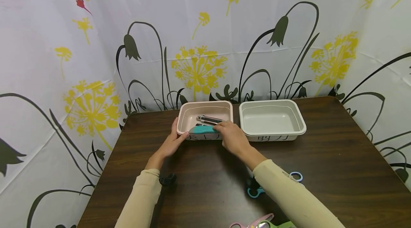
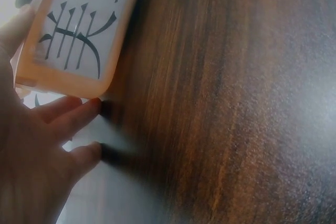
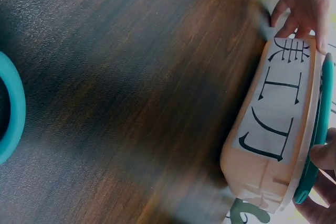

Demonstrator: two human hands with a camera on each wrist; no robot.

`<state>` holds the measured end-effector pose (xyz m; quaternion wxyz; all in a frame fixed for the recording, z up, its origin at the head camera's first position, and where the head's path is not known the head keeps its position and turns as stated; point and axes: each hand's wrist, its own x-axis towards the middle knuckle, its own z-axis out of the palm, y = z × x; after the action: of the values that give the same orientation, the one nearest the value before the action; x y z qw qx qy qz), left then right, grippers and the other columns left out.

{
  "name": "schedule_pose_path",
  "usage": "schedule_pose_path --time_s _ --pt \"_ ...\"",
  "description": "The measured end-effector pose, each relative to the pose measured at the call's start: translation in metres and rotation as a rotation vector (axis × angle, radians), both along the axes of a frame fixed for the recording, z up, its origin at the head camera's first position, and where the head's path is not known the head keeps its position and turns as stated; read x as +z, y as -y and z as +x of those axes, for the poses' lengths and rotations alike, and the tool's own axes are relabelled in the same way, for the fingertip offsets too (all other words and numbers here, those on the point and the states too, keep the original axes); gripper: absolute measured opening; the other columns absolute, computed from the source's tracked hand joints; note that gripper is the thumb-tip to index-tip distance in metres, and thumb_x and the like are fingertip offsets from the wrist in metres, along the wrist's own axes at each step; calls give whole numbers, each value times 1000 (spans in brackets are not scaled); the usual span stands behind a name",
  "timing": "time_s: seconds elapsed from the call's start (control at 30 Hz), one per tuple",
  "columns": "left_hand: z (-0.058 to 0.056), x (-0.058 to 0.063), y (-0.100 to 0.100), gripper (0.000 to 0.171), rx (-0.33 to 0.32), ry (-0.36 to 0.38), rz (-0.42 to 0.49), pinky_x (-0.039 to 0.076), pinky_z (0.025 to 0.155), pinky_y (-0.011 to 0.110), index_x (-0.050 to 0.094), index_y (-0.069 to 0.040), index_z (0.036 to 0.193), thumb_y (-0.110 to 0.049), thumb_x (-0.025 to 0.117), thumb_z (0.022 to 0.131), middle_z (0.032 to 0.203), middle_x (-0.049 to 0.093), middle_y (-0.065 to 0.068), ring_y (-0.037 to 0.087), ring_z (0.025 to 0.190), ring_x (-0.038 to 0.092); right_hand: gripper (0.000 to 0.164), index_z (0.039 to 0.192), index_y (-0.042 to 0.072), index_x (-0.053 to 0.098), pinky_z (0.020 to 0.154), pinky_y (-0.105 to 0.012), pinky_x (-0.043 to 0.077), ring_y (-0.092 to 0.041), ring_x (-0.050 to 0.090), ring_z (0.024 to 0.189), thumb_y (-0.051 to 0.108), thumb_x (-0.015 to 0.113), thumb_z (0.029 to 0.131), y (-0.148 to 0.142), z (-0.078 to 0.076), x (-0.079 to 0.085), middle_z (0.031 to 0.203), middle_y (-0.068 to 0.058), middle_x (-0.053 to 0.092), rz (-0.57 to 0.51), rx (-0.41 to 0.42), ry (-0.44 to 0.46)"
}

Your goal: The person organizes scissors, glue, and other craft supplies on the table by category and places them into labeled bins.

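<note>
My right hand [image 1: 234, 137] pinches the right end of a teal utility knife [image 1: 203, 130], which lies lengthwise along the front rim of a pink bin [image 1: 205, 104]. Dark characters are printed on the bin's front label [image 3: 270, 98]. Inside, a silver-and-black utility knife [image 1: 210, 119] lies slanted, with part of another dark knife [image 1: 201, 125] in front of it. At the bin's left end is my left hand [image 1: 167, 147]. Its thumb rests at the front rim near the knife's grey tip, and its extended fingers [image 2: 79, 116] touch the outer end wall.
A white bin [image 1: 271, 124] with a label stands right of the pink one. Near my right forearm lie a teal scissors handle [image 1: 253, 194] and a pale blue handle loop [image 1: 297, 176]. Pink scissors [image 1: 264, 218] and a green handle [image 1: 273, 225] lie at the front. Behind hangs a flowered curtain [image 1: 205, 24].
</note>
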<state>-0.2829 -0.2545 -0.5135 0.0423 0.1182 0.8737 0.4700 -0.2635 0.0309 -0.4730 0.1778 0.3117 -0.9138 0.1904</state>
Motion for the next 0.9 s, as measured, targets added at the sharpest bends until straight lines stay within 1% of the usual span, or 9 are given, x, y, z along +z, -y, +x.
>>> schedule_pose_path --time_s 0.1,0.2,0.37,0.5,0.6,0.67,0.7,0.83,0.9 --pt "1 1 0 86 6 -1 -7 30 106 56 -8 -17 157 -30 56 101 150 29 33 43 130 41 51 123 7 68 90 -38 49 -26 60 109 -11 66 75 1 -1 1 121 -8 66 25 -11 54" --pt "1 1 0 86 3 -1 -7 30 106 56 -9 -17 157 -30 56 101 151 28 33 44 131 41 54 125 7 67 93 -38 48 -26 60 112 -11 67 74 1 -3 1 124 -8 66 25 -24 84" --pt "1 0 0 86 0 1 -1 29 106 58 -9 -18 157 -31 55 101 151 27 33 45 131 39 52 123 8 68 95 -37 47 -24 60 114 -10 68 75 2 -7 0 124 -5 66 9 -46 100" --pt "1 -1 0 85 11 18 4 29 107 58 -8 -17 157 -32 55 101 152 26 32 45 132 38 52 123 9 68 93 -37 48 -24 60 112 -10 65 75 4 -10 -3 121 -4 67 -16 -57 121" --pt "2 0 -1 85 22 29 -3 29 107 57 -7 -15 157 -31 55 101 152 27 31 43 132 39 52 124 9 68 93 -38 48 -24 60 113 -11 62 76 6 -11 -4 120 -6 68 -24 -38 137" --pt "3 3 -3 85 23 29 -11 28 107 57 -7 -12 157 -30 55 101 151 28 32 43 131 39 52 124 9 67 94 -38 47 -24 60 114 -11 61 77 7 -12 -5 120 -6 67 -13 -19 144" --pt "3 7 -4 85 21 31 -7 28 107 57 -6 -11 157 -28 56 101 150 28 33 44 130 40 52 124 9 67 94 -39 47 -24 59 114 -12 60 77 7 -12 -6 120 -7 67 -11 -7 146" --pt "11 26 -9 85 0 54 8 28 107 59 -6 -3 155 -22 56 101 148 28 38 47 127 40 51 122 9 68 94 -39 47 -24 59 114 -11 62 76 7 -11 -8 119 -7 66 3 24 146" --pt "14 32 -11 84 -4 57 12 28 106 59 -6 0 154 -20 56 101 147 28 40 48 127 41 50 121 9 69 94 -39 47 -24 59 114 -11 63 75 6 -11 -9 119 -7 66 6 32 136"
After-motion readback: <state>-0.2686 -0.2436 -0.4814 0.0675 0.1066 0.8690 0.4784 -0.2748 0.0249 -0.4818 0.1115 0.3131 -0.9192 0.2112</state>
